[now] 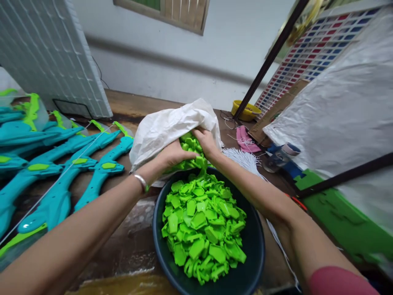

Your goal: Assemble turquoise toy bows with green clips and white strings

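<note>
Your left hand (175, 155) and right hand (207, 143) are at the bag (175, 121), twelve o'clock; their grip I cannot surely tell. Green pieces (199, 221) heap inside the basin (157, 237), six o'clock, on brown surface (123, 241) before white wall (172, 65).

Most fingers of the left hand (172, 155) are hidden at the mouth of the white bag (172, 125), and the bottom edge crops the dark basin (157, 231).
</note>
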The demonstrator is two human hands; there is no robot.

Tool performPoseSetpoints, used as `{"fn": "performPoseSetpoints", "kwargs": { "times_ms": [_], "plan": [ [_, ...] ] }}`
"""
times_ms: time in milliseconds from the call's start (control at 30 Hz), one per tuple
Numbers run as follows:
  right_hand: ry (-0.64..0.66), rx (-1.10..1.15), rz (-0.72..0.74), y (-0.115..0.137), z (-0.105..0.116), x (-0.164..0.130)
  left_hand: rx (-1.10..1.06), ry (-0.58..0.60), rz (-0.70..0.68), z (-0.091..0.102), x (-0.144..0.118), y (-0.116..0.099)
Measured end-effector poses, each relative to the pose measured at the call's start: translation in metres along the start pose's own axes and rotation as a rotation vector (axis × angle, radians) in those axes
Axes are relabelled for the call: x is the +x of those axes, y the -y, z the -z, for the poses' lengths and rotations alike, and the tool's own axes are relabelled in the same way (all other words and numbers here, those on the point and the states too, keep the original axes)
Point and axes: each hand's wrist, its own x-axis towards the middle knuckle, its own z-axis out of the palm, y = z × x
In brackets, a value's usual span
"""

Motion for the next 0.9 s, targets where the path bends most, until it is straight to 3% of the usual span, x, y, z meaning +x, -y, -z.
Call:
{"fn": "performPoseSetpoints", "kwargs": {
  "times_ms": [300, 500, 633, 733, 833, 900],
  "plan": [
    [-0.030, -0.052, 0.038, 0.008, 0.057, -0.152, 0.421, 0.306, -0.041, -0.035, -0.114, -0.027],
    [0.090, -0.213, 0.070, 0.017, 0.082, -0.210, 0.700, 0.467, -0.072, -0.028, -0.157, -0.056],
    [0.165, -0.472, 0.176, 0.031, 0.094, -0.216, 0.808, 0.503, -0.093, -0.011, -0.165, -0.077],
    [0.196, -0.512, 0.292, 0.041, 0.100, -0.203, 0.817, 0.446, -0.126, 0.001, -0.161, -0.085],
    [0.191, -0.471, 0.338, 0.043, 0.093, -0.169, 0.819, 0.328, -0.111, 0.009, -0.142, -0.077],
    [0.187, -0.444, 0.331, 0.039, 0.075, -0.131, 0.817, 0.252, -0.078, 0.012, -0.117, -0.060]
  ]
}}
